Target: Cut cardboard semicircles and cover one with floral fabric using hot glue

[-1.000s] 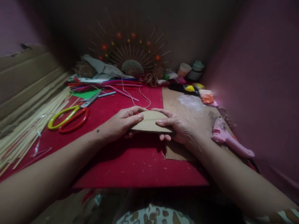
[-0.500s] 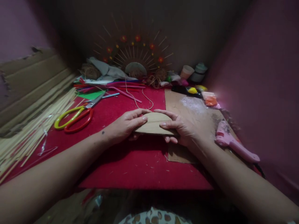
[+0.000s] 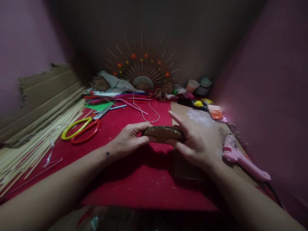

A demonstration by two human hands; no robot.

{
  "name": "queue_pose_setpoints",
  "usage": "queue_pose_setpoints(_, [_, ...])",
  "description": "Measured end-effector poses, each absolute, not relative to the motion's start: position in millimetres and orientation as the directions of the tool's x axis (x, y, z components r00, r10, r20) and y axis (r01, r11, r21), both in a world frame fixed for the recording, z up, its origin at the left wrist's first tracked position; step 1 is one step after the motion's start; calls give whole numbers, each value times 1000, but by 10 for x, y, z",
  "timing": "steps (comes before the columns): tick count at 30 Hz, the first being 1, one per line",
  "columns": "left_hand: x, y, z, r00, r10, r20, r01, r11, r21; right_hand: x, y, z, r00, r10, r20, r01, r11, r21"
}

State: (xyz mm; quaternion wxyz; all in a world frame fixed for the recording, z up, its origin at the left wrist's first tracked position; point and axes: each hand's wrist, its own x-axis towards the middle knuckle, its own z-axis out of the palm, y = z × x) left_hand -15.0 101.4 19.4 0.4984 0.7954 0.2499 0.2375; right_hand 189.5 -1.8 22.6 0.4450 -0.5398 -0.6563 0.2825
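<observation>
A half-round piece of cardboard [image 3: 161, 135] is held up over the red tabletop, its layered, corrugated edge and brown face turned toward me. My left hand [image 3: 131, 138] grips its left end between thumb and fingers. At the other end, my right hand [image 3: 190, 141] has its thumb on the near face, with the index finger stretched out past the far edge. The far side of the cardboard is hidden. Scissors [image 3: 90, 125] with one yellow and one red handle lie to the left of my left hand. A loop of twine [image 3: 155, 119] lies just beyond the cardboard.
A flat cardboard sheet [image 3: 183, 114] covers the table's right part, with a pink glue gun [image 3: 244, 160] along its edge. Thin sticks [image 3: 43, 141] lie at left. Behind stand a stick fan with red flowers [image 3: 144, 59], a cup [image 3: 192, 85] and a bottle [image 3: 204, 86].
The half-round piece has been tilted, so its pale face has gone from view and its brown face and edge show. The right index finger has lifted away. My view has shifted upward.
</observation>
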Motion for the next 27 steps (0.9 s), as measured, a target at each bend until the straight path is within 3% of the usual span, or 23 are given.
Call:
queue_pose_setpoints(3, [-160, 998, 181, 749, 649, 135, 190, -405, 895, 1887, -16, 203, -21, 961, 276, 471, 253, -845])
queue_pose_setpoints(11, [-161, 910, 227, 731, 679, 76, 237, -356, 904, 1856, 44, 116, 10, 985, 170, 150, 167, -975])
queue_pose_setpoints(15, [-176, 908, 278, 731, 679, -65, 217, -141, 966, 1815, 48, 184, -11, 999, -47, -34, -48, -998])
queue_pose_setpoints(19, [-191, 901, 319, 721, 650, -240, 242, 89, 966, 1780, 31, 281, -48, 980, -191, -94, -195, -976])
queue_pose_setpoints(24, [-187, 873, 311, 744, 550, -379, 319, 206, 925, 1739, 23, 265, -125, 916, -381, -104, -394, -913])
queue_pose_setpoints(27, [-196, 888, 283, 759, 545, -356, 275, 228, 934, 1710, 53, 211, -139, 903, -407, -199, -428, -882])
